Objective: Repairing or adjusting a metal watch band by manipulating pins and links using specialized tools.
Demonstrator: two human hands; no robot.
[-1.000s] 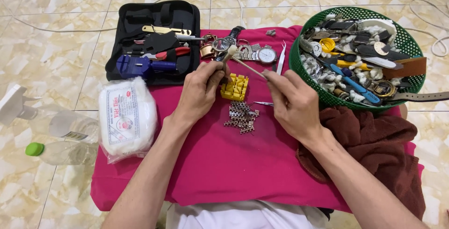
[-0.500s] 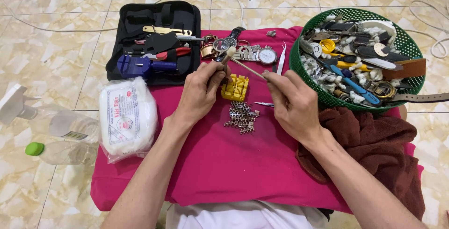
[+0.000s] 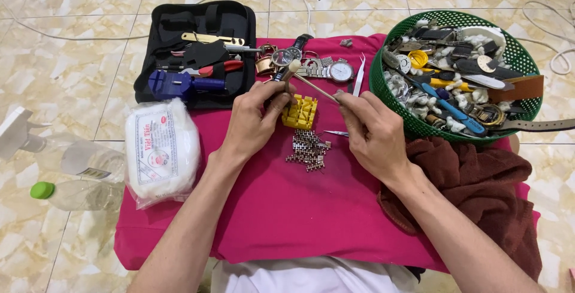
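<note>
Both forearms are bare to the lower picture edge, with no sleeves, watch or bracelet showing. The left hand (image 3: 254, 122) and right hand (image 3: 371, 131) wear no gloves or rings (nails short). Below the wrists, a white shirt (image 3: 311, 276) covers the torso.
</note>
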